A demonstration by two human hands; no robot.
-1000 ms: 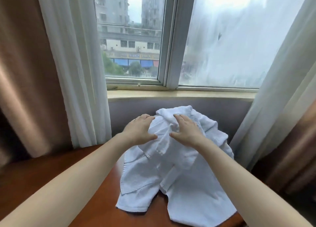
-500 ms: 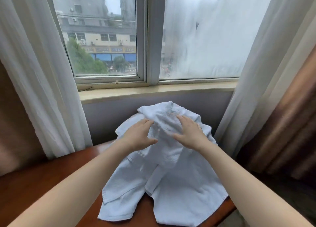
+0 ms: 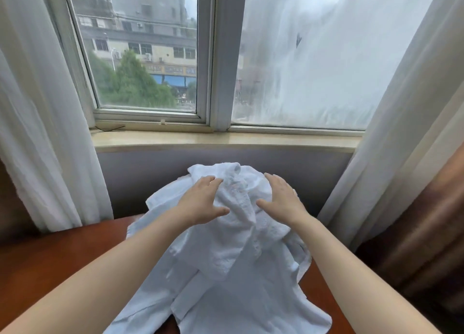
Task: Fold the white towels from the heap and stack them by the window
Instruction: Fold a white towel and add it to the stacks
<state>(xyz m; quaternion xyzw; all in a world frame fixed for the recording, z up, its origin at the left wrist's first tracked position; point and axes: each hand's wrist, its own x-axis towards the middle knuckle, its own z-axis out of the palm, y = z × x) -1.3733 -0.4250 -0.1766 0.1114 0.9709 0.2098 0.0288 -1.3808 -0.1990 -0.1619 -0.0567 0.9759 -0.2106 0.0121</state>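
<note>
Two hands rest flat on the towel heap (image 3: 226, 253), which lies on the table (image 3: 50, 263) below the window (image 3: 216, 57). Left hand (image 3: 200, 203) and right hand (image 3: 281, 200) have fingers straight, gripping nothing.

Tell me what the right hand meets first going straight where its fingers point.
The right hand rests on the towel heap; past its crest, likely the grey wall below the windowsill. Depth unclear.
</note>
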